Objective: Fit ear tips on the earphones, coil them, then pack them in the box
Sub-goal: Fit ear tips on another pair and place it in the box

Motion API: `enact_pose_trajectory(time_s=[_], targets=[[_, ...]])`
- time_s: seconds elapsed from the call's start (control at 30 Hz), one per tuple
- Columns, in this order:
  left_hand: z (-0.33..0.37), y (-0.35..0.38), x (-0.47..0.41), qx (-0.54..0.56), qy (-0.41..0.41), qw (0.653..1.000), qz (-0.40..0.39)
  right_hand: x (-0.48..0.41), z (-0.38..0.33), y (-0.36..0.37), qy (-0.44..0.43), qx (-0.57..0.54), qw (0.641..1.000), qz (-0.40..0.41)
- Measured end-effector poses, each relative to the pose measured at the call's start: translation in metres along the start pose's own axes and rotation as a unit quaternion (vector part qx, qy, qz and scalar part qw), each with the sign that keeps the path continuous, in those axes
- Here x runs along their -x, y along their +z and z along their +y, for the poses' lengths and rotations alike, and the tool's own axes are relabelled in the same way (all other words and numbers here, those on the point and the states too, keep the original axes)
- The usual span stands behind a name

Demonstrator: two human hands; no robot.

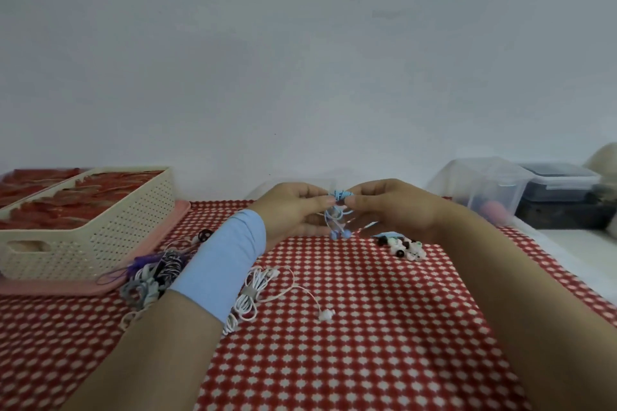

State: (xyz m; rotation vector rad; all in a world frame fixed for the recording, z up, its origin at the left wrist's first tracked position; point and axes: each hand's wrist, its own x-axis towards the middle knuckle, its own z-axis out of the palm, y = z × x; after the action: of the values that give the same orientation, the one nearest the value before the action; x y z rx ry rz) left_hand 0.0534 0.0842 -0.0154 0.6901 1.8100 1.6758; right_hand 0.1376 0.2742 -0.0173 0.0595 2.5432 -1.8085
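Light blue earphones [338, 215] hang above the red checked tablecloth, their cable bunched at the top and two earbuds dangling below. My left hand [293, 210] pinches the bunched cable from the left. My right hand [384, 207] pinches it from the right, fingertips almost meeting. A small heap of black and white ear tips [402, 246] lies on the cloth just under my right hand. A clear plastic box [484, 188] stands at the back right.
A cream perforated basket [90, 227] on a pink tray [66, 287] sits at the left. Coiled white earphones [248, 297] and a tangle of purple, grey and black ones [150, 277] lie beside my left forearm. A dark lidded container [564, 190] stands far right.
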Motion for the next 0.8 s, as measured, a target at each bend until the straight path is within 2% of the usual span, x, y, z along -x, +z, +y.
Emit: enact_pose_trajectory(time_s=[0.17, 0.23, 0.3, 0.4, 0.53, 0.6, 0.67, 0.73, 0.8], targets=[[-0.004, 0.028, -0.014, -0.026, -0.059, 0.997, -0.053, 0.008, 0.011, -0.026, 0.065, 0.06, 0.995, 0.04], [-0.01, 0.033, -0.019, -0.055, -0.072, 0.994, -0.056, 0.012, 0.014, -0.029, 0.098, 0.134, 0.985, 0.043], [-0.018, 0.031, -0.022, -0.144, -0.082, 0.985, -0.044, 0.013, 0.016, -0.029, 0.123, 0.219, 0.967, 0.033], [-0.027, 0.023, -0.029, -0.365, -0.06, 0.929, 0.01, 0.012, 0.019, -0.029, 0.128, 0.263, 0.956, 0.028], [-0.033, 0.017, -0.031, -0.514, -0.042, 0.856, 0.047, 0.013, 0.026, -0.04, 0.099, 0.275, 0.951, 0.102], [-0.03, 0.017, -0.03, -0.537, -0.011, 0.841, 0.057, 0.013, 0.029, -0.042, 0.096, 0.282, 0.948, 0.116], [-0.022, 0.02, -0.026, -0.522, 0.047, 0.85, 0.053, 0.014, 0.031, -0.043, 0.097, 0.291, 0.944, 0.12], [-0.015, 0.024, -0.022, -0.501, 0.082, 0.861, 0.005, 0.014, 0.032, -0.042, 0.095, 0.296, 0.943, 0.12], [-0.014, 0.028, -0.018, -0.516, 0.066, 0.851, -0.072, 0.013, 0.031, -0.041, 0.092, 0.303, 0.941, 0.122]])
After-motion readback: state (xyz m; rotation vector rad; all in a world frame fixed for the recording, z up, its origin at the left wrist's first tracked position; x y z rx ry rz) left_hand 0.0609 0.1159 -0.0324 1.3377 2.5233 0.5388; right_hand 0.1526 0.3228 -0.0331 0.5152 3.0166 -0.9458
